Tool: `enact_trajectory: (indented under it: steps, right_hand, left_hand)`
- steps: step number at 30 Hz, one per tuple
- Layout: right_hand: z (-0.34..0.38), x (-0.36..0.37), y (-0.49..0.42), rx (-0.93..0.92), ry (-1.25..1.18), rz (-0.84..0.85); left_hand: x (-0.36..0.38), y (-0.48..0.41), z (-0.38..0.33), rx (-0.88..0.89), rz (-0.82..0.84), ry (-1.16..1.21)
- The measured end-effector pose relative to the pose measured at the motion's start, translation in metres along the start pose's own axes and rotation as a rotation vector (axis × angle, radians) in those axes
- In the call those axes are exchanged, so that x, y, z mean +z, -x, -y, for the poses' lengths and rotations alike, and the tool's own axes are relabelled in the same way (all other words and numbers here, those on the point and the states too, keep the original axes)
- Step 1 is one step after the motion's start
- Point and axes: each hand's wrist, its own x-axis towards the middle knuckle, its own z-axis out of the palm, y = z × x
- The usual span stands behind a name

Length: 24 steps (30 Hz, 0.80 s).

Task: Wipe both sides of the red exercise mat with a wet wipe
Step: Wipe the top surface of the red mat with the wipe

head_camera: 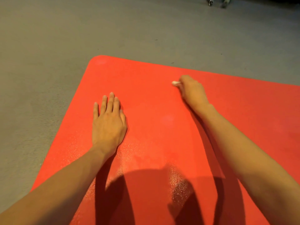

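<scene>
Grey floor; one red mat. Left hand flat, fingers straight. Right hand fingers clamped on one wipe.

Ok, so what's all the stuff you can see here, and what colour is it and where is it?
exercise mat: one, red, lying flat on the floor, rounded corner at the far left
wet wipe: one, white, bunched up small, on the mat at the tip of the right hand
floor: one, grey, all around the mat
bits of gear: two, dark metal and greenish, on the floor at the far top edge, too cut off to tell what they are
left hand: one, lying flat on the mat with straight fingers
right hand: one, further out on the mat, fingers curled round the wipe
</scene>
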Motion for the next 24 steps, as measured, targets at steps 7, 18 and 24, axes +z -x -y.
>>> enact_trajectory:
  steps: [7, 18, 24]
  right_hand:
    - [0.059, 0.011, 0.039, -0.133, -0.091, 0.053]
    - [0.065, 0.0, 0.067, -0.239, -0.155, 0.17]
    - [0.033, -0.009, 0.049, 0.188, -0.13, -0.073]
  left_hand:
    - [0.0, -0.001, 0.001, 0.003, -0.004, -0.006]
    - [0.001, -0.001, 0.003, 0.007, 0.003, 0.012]
    - [0.001, -0.002, 0.002, 0.018, -0.007, 0.033]
